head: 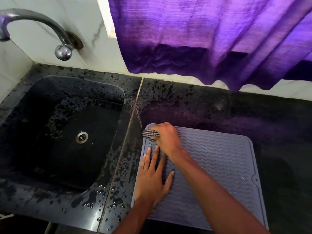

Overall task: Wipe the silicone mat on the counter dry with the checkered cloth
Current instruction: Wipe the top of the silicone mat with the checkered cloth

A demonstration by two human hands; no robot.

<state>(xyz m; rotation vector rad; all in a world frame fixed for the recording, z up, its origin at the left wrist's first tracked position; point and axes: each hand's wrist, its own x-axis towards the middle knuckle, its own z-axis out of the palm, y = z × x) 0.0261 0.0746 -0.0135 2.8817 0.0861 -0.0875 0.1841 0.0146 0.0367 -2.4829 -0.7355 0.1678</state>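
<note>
A grey silicone mat [224, 166] with wavy ridges lies flat on the black counter [194, 105], right of the sink. Small water drops glint on its right half. My right hand [167, 137] grips the bunched black-and-white checkered cloth [150, 133] and holds it down on the mat's far left corner. My left hand [153, 174] lies flat on the mat's left side with fingers spread and straight, just nearer than the right hand. Most of the cloth is hidden under my right hand.
A black sink [55, 132] with a metal drain [81, 137] sits to the left, its rim spotted with water. A curved metal tap [38, 26] comes out of the white wall. A purple curtain [211, 39] hangs over the counter's back edge.
</note>
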